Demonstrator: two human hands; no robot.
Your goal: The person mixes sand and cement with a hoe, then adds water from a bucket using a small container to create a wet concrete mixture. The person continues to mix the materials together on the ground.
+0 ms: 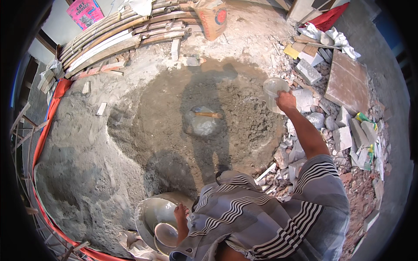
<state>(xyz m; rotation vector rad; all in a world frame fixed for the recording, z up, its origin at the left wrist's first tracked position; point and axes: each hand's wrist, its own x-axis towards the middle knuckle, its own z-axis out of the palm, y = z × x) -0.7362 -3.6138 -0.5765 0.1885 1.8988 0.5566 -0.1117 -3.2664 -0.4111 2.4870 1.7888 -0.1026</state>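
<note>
My right hand grips the rim of a translucent plastic pail, held out at the right over the edge of the wet mortar and the rubble. My left hand is at the lower middle, fingers curled, beside a large tub with a smaller bucket in or over it; whether it grips anything is unclear. Wet grey mortar spreads over the ground before me. On it lies a pale, shiny round object, perhaps a pan, with a wooden handle across it.
Broken bricks, concrete and a brown slab are heaped at the right. Bamboo poles and timber lie at the upper left, a cement bag at the top. An orange sheet edges the left side. Small wood pieces lie on the ground.
</note>
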